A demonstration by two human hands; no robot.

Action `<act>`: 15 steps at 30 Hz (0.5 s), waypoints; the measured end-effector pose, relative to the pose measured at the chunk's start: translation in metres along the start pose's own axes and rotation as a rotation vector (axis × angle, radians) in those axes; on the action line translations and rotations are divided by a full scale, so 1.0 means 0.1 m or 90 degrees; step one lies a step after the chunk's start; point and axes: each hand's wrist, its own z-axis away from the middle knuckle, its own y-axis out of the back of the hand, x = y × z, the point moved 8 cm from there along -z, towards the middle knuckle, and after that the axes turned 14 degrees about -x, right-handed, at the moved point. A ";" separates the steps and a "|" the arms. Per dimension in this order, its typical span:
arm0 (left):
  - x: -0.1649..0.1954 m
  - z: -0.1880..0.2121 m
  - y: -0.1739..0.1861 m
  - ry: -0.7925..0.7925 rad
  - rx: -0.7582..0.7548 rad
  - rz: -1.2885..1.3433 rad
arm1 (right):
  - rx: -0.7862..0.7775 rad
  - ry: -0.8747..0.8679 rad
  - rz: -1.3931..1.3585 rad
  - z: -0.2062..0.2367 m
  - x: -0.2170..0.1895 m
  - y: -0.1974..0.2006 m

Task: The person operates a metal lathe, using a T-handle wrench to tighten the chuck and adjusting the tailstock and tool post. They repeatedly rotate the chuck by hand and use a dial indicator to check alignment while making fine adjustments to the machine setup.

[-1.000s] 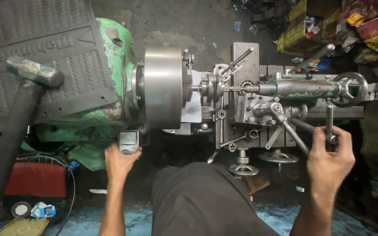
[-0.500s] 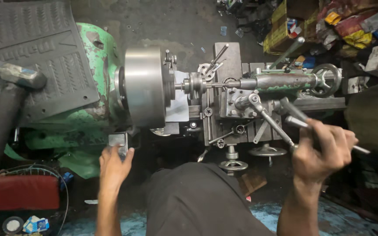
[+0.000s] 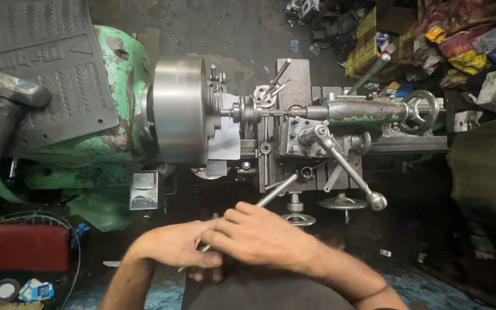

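Both hands meet at 6 o'clock, left hand (image 3: 170,245) and right hand (image 3: 259,235) clamped together around a slim metal rod (image 3: 275,192) below the green lathe (image 3: 110,115).

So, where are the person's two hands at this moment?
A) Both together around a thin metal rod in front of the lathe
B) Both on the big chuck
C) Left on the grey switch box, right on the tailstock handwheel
A: the left hand and right hand overlap around a thin metal rod, clear of the chuck.

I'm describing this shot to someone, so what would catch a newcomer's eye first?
The big grey chuck on the worn green lathe dominates the upper middle. Below it, the left hand and right hand meet around a thin metal rod. Colourful clutter fills the upper right corner.
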 end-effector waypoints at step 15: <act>-1.71 0.31 1.23 0.371 0.797 -0.434 | 0.660 -0.591 0.053 3.12 1.93 0.46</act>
